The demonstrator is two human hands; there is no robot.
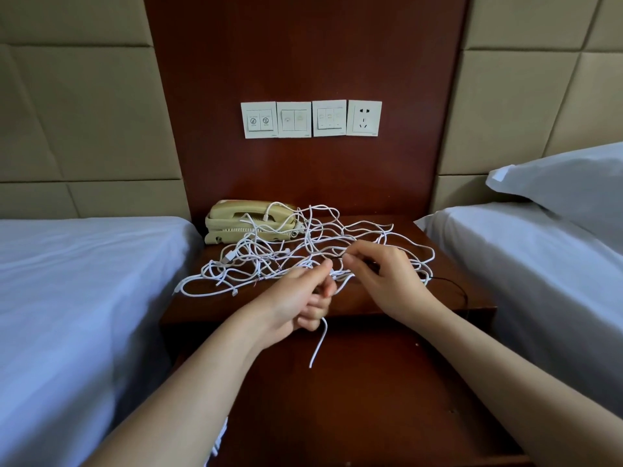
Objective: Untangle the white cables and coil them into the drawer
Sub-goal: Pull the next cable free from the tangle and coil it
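Observation:
A loose tangle of white cables [269,257] sprawls over the top of a dark wooden nightstand [448,294], some loops draped on a beige telephone [236,220]. My left hand [296,301] grips a white cable at the tangle's front edge; a free end [318,345] hangs down from its fist in front of the open drawer [354,399]. My right hand [381,274] pinches a strand between thumb and forefinger, just right of the left hand. The drawer's dark inside shows no cables.
Beds with white sheets flank the nightstand, left [84,281] and right [539,264], with a pillow [566,187] on the right one. A thin black wire [455,284] runs over the nightstand's right side. Wall switches and a socket [310,119] sit above.

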